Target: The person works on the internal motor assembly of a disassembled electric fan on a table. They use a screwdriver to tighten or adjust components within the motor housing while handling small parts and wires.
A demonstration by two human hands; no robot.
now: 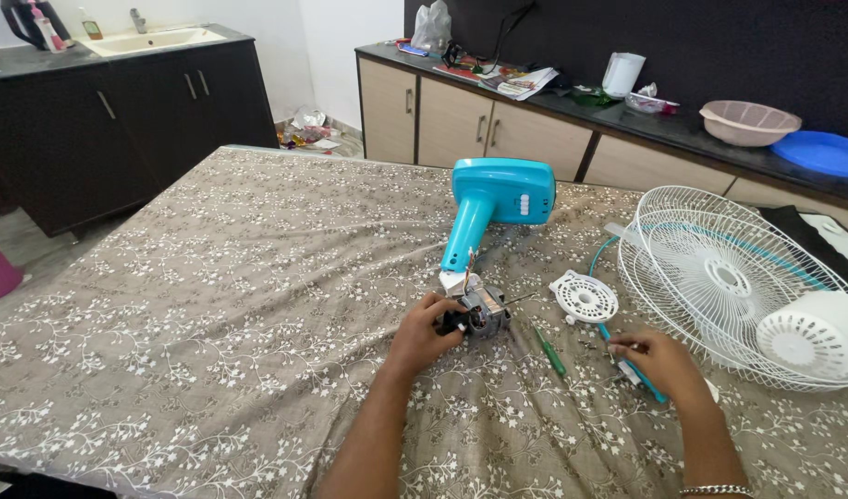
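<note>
Floral bedspread [211, 305]: left hand [424, 334] fingers pinching fan motor [479, 310], right hand [659, 360] fingers around small part, green screwdriver [550, 353] between.

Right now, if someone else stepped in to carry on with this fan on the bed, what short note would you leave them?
Left hand: grip on the bare metal fan motor at the end of the turquoise plastic fan stand.
Right hand: fingers pinching a small part, too small to identify.
Green-handled screwdriver lies between the hands.
Done: white wire fan guard, round white vented plastic cover and white motor housing are off, lying to the right.
Left: motor remains attached to the stand.
</note>
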